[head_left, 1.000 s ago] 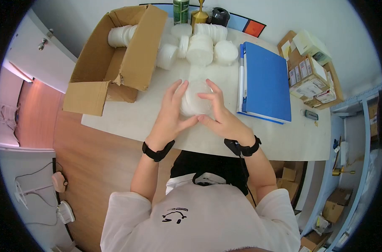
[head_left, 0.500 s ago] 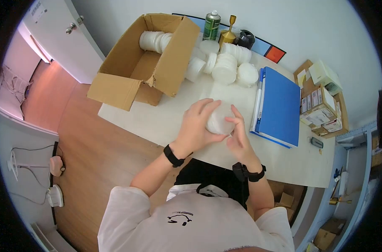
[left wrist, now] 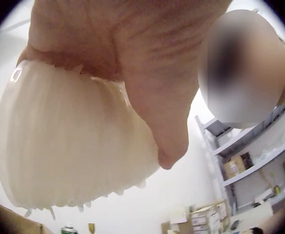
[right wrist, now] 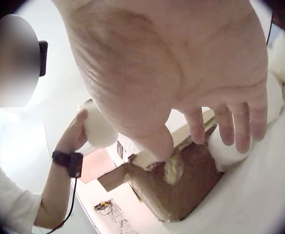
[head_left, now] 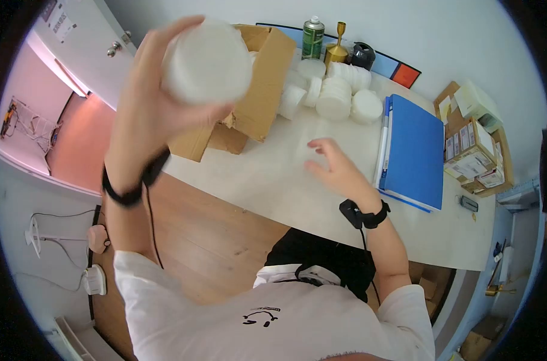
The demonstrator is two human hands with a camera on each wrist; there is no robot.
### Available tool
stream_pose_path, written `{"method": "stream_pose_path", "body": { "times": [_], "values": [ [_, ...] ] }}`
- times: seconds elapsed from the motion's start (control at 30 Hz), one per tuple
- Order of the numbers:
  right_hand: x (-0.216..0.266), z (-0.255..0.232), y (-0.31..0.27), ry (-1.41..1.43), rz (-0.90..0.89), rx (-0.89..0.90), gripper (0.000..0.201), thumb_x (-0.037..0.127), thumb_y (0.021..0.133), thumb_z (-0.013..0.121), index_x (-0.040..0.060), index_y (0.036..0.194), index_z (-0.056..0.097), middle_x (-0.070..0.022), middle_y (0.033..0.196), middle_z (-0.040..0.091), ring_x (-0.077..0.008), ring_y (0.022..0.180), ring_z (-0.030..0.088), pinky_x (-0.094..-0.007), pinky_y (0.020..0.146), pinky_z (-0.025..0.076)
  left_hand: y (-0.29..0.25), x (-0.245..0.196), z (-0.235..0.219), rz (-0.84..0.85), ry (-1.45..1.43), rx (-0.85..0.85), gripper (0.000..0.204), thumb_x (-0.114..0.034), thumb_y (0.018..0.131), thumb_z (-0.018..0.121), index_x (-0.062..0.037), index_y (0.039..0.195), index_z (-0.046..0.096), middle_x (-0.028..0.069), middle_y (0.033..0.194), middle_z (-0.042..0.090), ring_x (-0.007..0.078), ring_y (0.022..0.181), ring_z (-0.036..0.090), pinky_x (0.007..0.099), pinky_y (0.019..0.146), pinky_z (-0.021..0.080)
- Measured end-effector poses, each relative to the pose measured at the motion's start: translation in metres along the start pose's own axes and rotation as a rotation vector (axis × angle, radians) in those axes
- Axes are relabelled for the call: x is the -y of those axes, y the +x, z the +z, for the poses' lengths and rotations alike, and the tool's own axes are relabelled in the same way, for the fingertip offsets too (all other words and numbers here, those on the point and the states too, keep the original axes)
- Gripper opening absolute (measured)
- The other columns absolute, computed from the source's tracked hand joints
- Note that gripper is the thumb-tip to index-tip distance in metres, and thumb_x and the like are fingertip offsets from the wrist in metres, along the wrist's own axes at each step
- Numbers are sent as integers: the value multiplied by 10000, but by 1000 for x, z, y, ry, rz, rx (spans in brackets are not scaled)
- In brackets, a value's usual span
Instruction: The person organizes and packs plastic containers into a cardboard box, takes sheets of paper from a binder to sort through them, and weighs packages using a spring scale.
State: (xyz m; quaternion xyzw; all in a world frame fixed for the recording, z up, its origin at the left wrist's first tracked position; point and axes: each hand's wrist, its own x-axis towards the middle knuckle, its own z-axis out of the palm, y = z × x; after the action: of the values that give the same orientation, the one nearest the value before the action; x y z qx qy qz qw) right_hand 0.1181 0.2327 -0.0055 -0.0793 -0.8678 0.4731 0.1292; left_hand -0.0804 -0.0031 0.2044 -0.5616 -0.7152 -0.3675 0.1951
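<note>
My left hand (head_left: pixel 138 102) is raised over the cardboard box (head_left: pixel 266 90) at the left and grips a stack of round, whitish plastic lids (head_left: pixel 208 63). Fingers and thumb wrap its sides. The left wrist view shows many thin layers in the stack (left wrist: pixel 69 141), with small tabs along the lower rim. My right hand (head_left: pixel 342 174) hovers over the white table (head_left: pixel 273 174), holding nothing, its fingers loosely bent. Several more stacks of white lids (head_left: pixel 333 99) lie at the back of the table. Much of the box is hidden behind my left hand and the stack.
Right of the stacks lies a blue binder (head_left: pixel 413 150). A green spray can (head_left: pixel 312 39), a gold candlestick (head_left: pixel 337 48) and a black object (head_left: pixel 363 55) stand at the back. Small cartons (head_left: pixel 475 147) fill the right corner, with a small dark device (head_left: pixel 469 203) in front.
Both hands were around the lid stack over the table. The left hand has lifted it up and left to the box, while the right hand has let go and stays over the table.
</note>
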Motion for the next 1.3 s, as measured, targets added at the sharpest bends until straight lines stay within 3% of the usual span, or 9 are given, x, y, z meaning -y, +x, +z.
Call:
{"method": "stream_pose_path", "body": {
  "times": [0.13,0.2,0.33,0.4,0.5,0.57,0.73,0.9,1.3],
  "values": [
    [-11,24,-8,-49,15,217,433,279,932,690,16,1249,558,-210,1312,548,-368,1207,548,-398,1050,441,59,56,6,-31,186,291,790,-250,654,876,-99,1356,547,154,1231,631,325,1128,638,390,984,515],
    [-14,22,-9,-134,-68,261,405,273,935,685,15,1228,579,-206,1305,558,-369,1211,547,-401,1054,438,76,101,28,112,379,407,758,-307,666,867,-112,1329,557,171,1188,637,372,1083,633,420,946,523],
    [-27,13,-4,-92,-162,299,338,254,948,669,13,1180,621,-187,1255,599,-342,1206,558,-394,1066,431,74,183,86,135,302,727,790,-381,642,892,-96,1304,568,182,1198,635,372,1119,615,437,973,503],
    [-29,4,-5,5,-72,300,328,239,961,662,31,1209,613,-146,1283,590,-273,1215,554,-362,1033,443,69,192,101,-17,295,899,839,-401,631,901,-93,1329,552,214,1227,624,383,1153,600,438,1008,487],
    [-42,4,-7,171,43,301,313,217,976,653,56,1240,608,-87,1307,583,-188,1213,549,-321,971,462,59,211,121,8,232,934,900,-416,631,913,-109,1378,514,235,1274,608,396,1199,584,440,1047,466],
    [-49,10,-8,235,67,292,304,211,978,651,64,1241,610,-69,1304,585,-172,1202,548,-311,942,469,53,204,131,-265,365,1095,977,-419,641,917,-124,1444,446,234,1344,573,409,1268,544,449,1093,436],
    [-44,11,-11,134,-59,240,283,183,963,652,76,1222,615,-72,1284,594,-201,1188,556,-326,928,480,38,237,150,-297,215,1063,1081,-435,595,938,-215,1502,393,211,1467,447,414,1363,442,495,1134,396],
    [-49,12,-12,171,-51,220,264,156,955,647,72,1204,622,-77,1276,599,-214,1201,555,-329,989,455,24,242,164,-285,432,1069,1140,-397,599,944,-310,1554,328,195,1540,324,467,1415,329,552,1143,369],
    [-53,13,-9,275,37,239,253,103,970,636,39,1214,611,-68,1246,618,-171,1196,566,-320,1050,423,36,223,157,-373,417,1122,1054,-417,725,869,-229,1566,263,272,1508,326,524,1392,343,559,1155,348]
  ]
}}
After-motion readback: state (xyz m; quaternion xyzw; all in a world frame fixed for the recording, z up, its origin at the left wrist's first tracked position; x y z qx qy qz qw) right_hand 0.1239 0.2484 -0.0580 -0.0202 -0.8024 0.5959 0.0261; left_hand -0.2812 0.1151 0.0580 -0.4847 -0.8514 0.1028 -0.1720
